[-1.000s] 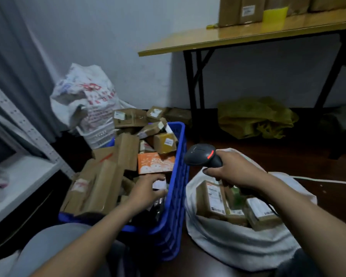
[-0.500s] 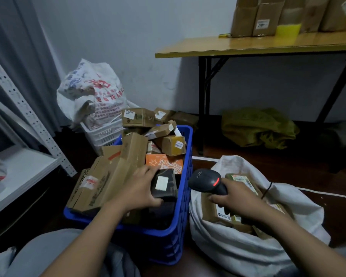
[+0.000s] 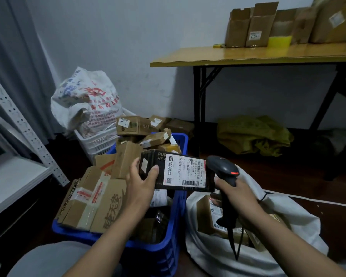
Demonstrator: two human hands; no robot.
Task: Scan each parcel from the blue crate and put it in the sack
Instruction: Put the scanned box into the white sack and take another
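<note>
Black parcel (image 3: 176, 171) with a white label is above the blue crate (image 3: 169, 234); your left hand (image 3: 141, 183) grips it, your right hand (image 3: 237, 193) grips the scanner (image 3: 224, 172) over the sack (image 3: 278, 232).

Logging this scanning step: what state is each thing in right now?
Blue plastic crate: piled with cardboard parcels.
White fabric sack: open, boxes inside.
Black parcel with white label: held over the crate, label up.
Left hand: grips that parcel.
Black handheld scanner: beside that parcel.
Right hand: grips the scanner.
</note>
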